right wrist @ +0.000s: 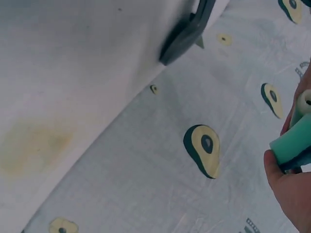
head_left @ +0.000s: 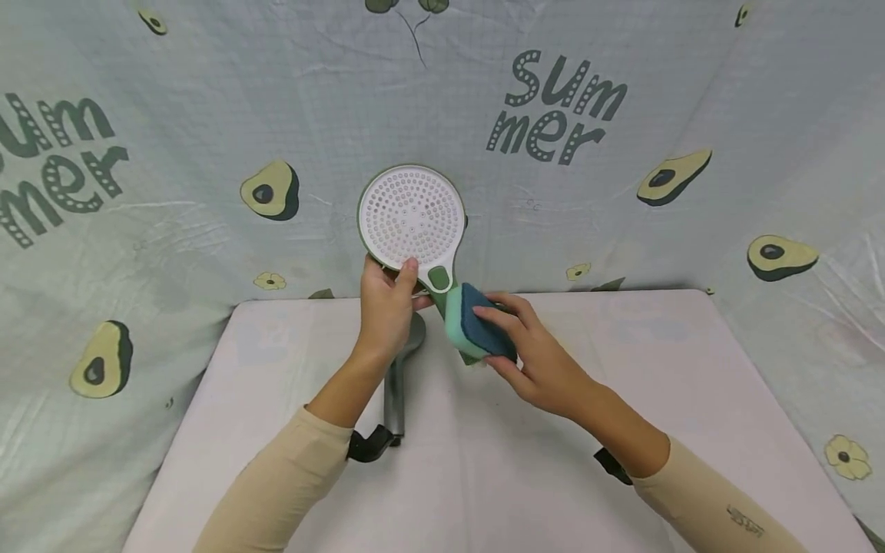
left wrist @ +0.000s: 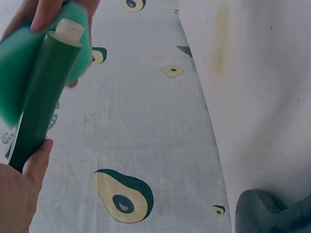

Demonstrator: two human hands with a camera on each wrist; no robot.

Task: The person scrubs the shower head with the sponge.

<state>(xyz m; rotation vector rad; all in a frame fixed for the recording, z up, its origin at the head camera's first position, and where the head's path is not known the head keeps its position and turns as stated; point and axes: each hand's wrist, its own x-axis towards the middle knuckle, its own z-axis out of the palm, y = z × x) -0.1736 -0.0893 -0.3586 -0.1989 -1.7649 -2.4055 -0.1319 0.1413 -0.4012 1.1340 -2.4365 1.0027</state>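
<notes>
In the head view a green shower head with a white round face (head_left: 412,217) is held up over the table's back edge, face toward the camera. My left hand (head_left: 387,311) grips it just below the face, thumb on the rim. My right hand (head_left: 535,357) holds a sponge (head_left: 484,322), teal with a dark blue side, against the handle. In the left wrist view the green handle (left wrist: 43,92) ends in a white threaded tip (left wrist: 69,30), with the sponge (left wrist: 19,63) around its side. The right wrist view shows the sponge (right wrist: 294,141) between fingers at the right edge.
A grey shower head (head_left: 394,384) lies on the white table (head_left: 539,476), close to my left forearm. Black straps show by both forearms. Behind the table hangs a pale cloth (head_left: 553,207) printed with avocados and lettering. A yellowish stain (right wrist: 36,145) marks the table.
</notes>
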